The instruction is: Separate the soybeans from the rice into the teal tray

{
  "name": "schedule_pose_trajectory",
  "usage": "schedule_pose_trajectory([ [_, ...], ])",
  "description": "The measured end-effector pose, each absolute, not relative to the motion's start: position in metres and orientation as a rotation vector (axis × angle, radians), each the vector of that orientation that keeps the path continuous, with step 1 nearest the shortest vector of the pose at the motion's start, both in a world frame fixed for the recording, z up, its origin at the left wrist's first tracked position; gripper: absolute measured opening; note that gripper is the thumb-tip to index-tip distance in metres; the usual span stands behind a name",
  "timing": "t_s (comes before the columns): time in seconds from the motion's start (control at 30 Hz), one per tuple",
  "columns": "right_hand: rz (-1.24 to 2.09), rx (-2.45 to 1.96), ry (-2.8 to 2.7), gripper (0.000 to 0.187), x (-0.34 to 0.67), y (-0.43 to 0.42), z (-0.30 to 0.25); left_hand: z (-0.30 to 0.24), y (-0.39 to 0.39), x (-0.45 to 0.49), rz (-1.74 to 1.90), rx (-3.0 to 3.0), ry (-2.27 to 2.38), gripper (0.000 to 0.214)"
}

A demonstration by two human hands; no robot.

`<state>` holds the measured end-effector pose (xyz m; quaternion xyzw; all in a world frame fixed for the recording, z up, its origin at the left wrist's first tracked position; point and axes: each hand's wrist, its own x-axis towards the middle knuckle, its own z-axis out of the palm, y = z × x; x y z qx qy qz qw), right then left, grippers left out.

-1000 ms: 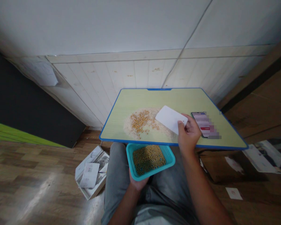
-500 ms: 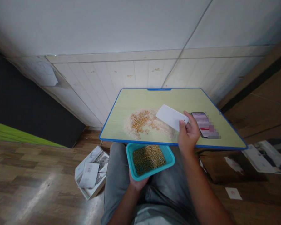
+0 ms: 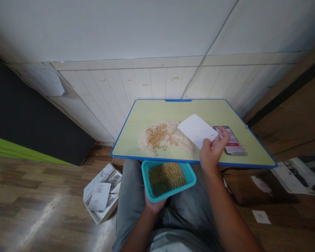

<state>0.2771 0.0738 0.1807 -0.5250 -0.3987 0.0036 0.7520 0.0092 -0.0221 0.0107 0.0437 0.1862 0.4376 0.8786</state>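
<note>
My left hand [image 3: 154, 204] grips a turquoise plastic basket [image 3: 191, 176] from below, just under the table's front edge. Round yellow beans [image 3: 170, 175], which look like soybeans, cover its bottom. Between the thumb and fingers of my right hand [image 3: 214, 148] is a white card [image 3: 196, 131], held tilted above the table. Left of the card, a spread of pale rice-like grains [image 3: 144, 141] lies on the tabletop, with more yellow beans [image 3: 156, 134] heaped and scattered over it. The fingers of my left hand are mostly hidden under the basket.
A small light-green table [image 3: 210, 108] with a blue rim stands against the wall. At its right lies a phone [image 3: 227, 136], partly behind my right hand. On the floor are an open white box [image 3: 102, 196] at left and a brown box [image 3: 273, 194] at right.
My right hand has turned the white card so more of its face shows, shifting it slightly to the right. The basket, the beans and my left hand stay where they were.
</note>
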Motion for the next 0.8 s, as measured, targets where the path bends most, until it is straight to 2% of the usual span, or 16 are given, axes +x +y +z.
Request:
schedule_pose_trajectory([
  [0.13, 0.073, -1.118, -0.835, 0.070, 0.274, 0.071, 0.187, 0.012, -0.023, 0.006, 0.914, 0.088, 0.383, 0.059],
  [0.37, 0.095, -1.079, -0.753, 0.058, 0.270, 0.069, 0.201, 0.048, -0.024, 0.012, 0.921, 0.058, 0.571, 0.067],
  [0.63, 0.143, -1.089, -0.719, 0.064, 0.270, 0.067, 0.203, 0.094, -0.025, 0.028, 0.967, 0.053, 0.672, 0.049],
  [0.8, 0.072, -1.061, -0.778, 0.055, 0.275, 0.074, 0.203, 0.103, -0.022, 0.031, 0.981, 0.099, 0.574, 0.042],
])
